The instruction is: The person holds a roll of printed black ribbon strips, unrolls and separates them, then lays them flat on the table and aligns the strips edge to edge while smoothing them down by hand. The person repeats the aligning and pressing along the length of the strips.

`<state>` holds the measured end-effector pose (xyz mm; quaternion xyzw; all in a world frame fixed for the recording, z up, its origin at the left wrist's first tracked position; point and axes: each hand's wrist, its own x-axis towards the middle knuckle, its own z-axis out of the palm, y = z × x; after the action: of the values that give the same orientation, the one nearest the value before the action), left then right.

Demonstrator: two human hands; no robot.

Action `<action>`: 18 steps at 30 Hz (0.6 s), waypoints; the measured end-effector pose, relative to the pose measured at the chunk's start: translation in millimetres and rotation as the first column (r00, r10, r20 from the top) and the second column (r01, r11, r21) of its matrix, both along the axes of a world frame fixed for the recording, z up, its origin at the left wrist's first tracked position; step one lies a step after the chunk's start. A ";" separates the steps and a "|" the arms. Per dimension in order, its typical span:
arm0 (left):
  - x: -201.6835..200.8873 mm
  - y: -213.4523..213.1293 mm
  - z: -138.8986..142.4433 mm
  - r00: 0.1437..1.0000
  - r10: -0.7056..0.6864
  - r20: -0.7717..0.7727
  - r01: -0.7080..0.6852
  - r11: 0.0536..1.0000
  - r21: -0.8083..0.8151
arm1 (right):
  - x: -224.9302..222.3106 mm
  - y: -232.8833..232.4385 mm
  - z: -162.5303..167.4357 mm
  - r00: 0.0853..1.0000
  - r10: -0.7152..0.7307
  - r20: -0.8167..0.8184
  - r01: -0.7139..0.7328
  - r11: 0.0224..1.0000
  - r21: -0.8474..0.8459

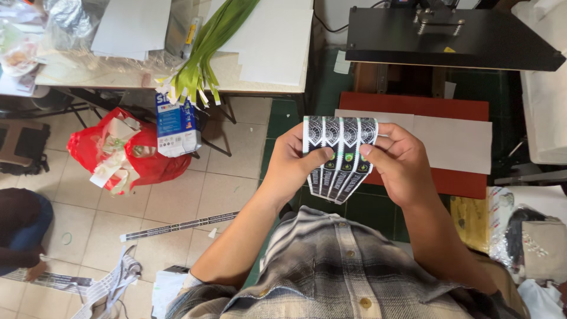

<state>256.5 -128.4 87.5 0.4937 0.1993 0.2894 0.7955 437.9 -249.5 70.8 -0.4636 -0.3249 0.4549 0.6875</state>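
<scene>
Both my hands hold a fanned bunch of black-and-white printed strips [339, 155] in front of my chest. My left hand [293, 160] grips the left side, thumb pressed on the front of the strips. My right hand [400, 162] grips the right side, thumb also on the front. The strips have patterned tops and small green marks near the middle. Their lower ends hang down between my hands.
A red plastic bag [127, 155] of scraps and a blue-white carton [175, 125] sit on the tiled floor at left. Green strips [207, 53] hang off a table. A black heat press [449, 35] stands above a red board with white sheet [455, 142]. Another person [20, 230] crouches far left.
</scene>
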 end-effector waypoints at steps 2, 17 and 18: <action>2.7 -5.0 -1.6 1.000 0.003 0.001 -0.003 0.999 0.052 | 1.9 -2.5 1.3 1.000 -0.005 -0.006 0.005 1.000 0.007; 8.3 -15.3 -4.8 0.995 -0.095 0.025 0.090 0.987 0.132 | 7.8 -4.0 -7.8 0.973 0.026 -0.228 -0.016 0.999 0.048; 7.5 -16.2 -4.2 0.994 -0.103 0.046 0.097 0.989 0.114 | 6.8 -2.8 -8.7 0.976 0.025 -0.214 -0.015 0.999 0.044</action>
<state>264.0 -144.6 83.3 0.5393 0.1370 0.2724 0.7850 444.7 -252.3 62.2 -0.3938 -0.2628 0.5022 0.7236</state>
